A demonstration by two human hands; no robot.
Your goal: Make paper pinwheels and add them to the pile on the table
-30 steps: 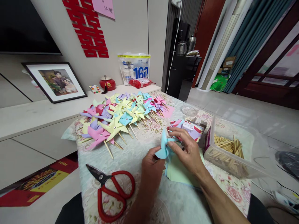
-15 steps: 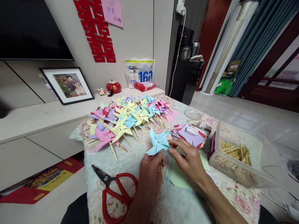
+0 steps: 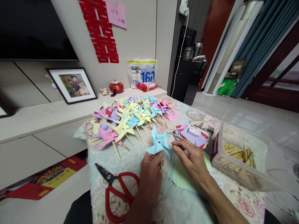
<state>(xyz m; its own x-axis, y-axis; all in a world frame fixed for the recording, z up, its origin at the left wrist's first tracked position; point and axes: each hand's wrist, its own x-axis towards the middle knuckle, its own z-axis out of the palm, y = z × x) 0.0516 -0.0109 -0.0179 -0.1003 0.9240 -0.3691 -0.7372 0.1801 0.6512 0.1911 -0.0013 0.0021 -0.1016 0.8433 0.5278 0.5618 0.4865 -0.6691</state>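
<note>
The tablecloth (image 3: 184, 207) is pale aqua, patterned with pink roses (image 3: 246, 206). Toward its far edge, the heaped pinwheels (image 3: 132, 119) mix pink, lilac, red, mint, pale yellow and light blue, on tan sticks (image 3: 116, 151). The single pinwheel (image 3: 154, 145) nearer the middle is plain light blue with a silvery centre. Toward the near left corner, the scissors (image 3: 125, 189) pair red handles with dark blades. Toward the right edge, the paper stack (image 3: 183, 175) is mint-green on top, the cut paper (image 3: 199, 141) lilac and red, and the clear box (image 3: 231, 172) purple-labelled
</note>
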